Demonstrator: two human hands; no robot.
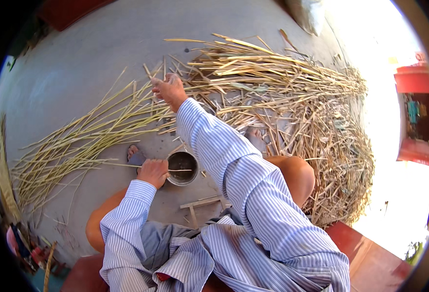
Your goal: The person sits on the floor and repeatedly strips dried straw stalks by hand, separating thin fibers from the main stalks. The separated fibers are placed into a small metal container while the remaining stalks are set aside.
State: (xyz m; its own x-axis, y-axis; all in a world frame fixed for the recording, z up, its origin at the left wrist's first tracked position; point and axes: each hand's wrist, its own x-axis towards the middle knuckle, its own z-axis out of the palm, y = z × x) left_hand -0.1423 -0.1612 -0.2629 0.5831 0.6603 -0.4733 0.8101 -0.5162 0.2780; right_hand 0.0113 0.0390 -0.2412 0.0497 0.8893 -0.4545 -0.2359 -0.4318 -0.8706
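Observation:
My left hand (pixel 154 173) is closed around a thin pale stalk (pixel 181 170), whose end reaches over a round metal pot (pixel 182 183). The pot stands on the floor between my feet and looks dark inside, perhaps with some liquid. The stalk's other end runs left toward a spread of long yellow-green stalks (pixel 85 136). My right arm is stretched forward. My right hand (pixel 169 90) is over the loose straw ends, its fingers apart and bent, with nothing plainly held. Short broken stalk pieces lie close to its fingertips.
A large heap of dry stalks and husks (pixel 331 146) covers the right side, with longer stalks (pixel 253 61) on top at the far side. A small wooden stand (pixel 200 203) is near my knees. A pale sack (pixel 308 14) rests at the far right; a straw bundle (pixel 3 170) lies far left.

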